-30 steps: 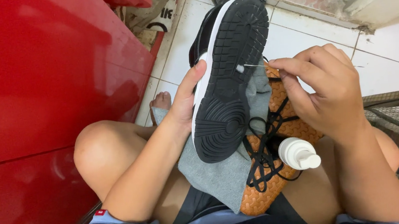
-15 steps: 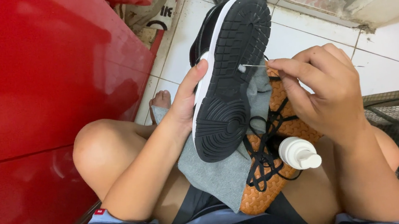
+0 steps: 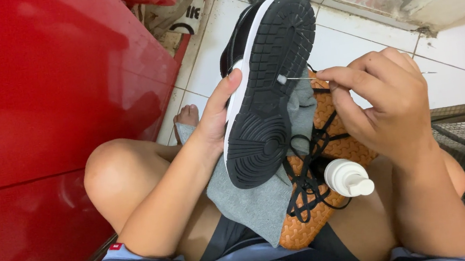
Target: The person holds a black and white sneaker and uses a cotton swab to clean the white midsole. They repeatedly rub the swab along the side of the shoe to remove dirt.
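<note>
Your left hand [image 3: 216,118] grips the shoe [image 3: 268,85] by its edge, sole up, over your lap. Your right hand [image 3: 384,101] pinches a thin pin [image 3: 299,78], tip touching the sole. A cloth [image 3: 258,203], laces [image 3: 307,174] and white bottle [image 3: 347,177] lie beneath.

One head-worn view, looking steeply down.
It sits close above the seated person's lap, facing the tiled floor [image 3: 349,24], with a red cabinet [image 3: 38,112] along its left edge.

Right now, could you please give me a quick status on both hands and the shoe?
Left hand grips black rubber-soled shoe, sole up. Right hand pinches thin metal needle, tip at the sole. Black laces and white bottle on lap below.
</note>
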